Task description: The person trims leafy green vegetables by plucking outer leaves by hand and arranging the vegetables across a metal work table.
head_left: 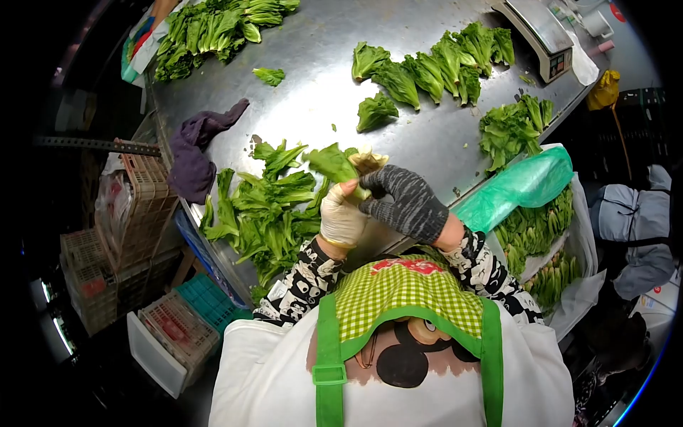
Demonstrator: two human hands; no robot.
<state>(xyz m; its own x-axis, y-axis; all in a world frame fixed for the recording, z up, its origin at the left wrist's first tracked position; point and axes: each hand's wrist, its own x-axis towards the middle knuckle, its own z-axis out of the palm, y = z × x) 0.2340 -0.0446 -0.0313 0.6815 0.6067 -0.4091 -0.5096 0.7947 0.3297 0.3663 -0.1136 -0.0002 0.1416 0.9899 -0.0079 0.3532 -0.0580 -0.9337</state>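
Observation:
A green leafy lettuce [333, 165] is held up between my two hands, above the near edge of the metal table. My left hand [343, 215], in a thin whitish glove with the thumb tip bare, is closed around it. My right hand [407, 202], in a dark grey knit glove, has its fingers bent in against the lettuce's lower end; its fingertips are partly hidden. Below and left of my hands lies a loose pile of lettuce leaves [274, 206]. A single small lettuce [376, 112] lies farther up the table.
A row of lettuces [434, 69] lies across the metal table [306, 92], with a bunch [206, 35] at far left and another [511, 132] at right. A purple cloth [196, 153] hangs over the left edge. A scale [544, 35], a lettuce-filled crate [580, 235] and plastic crates [142, 213] stand around.

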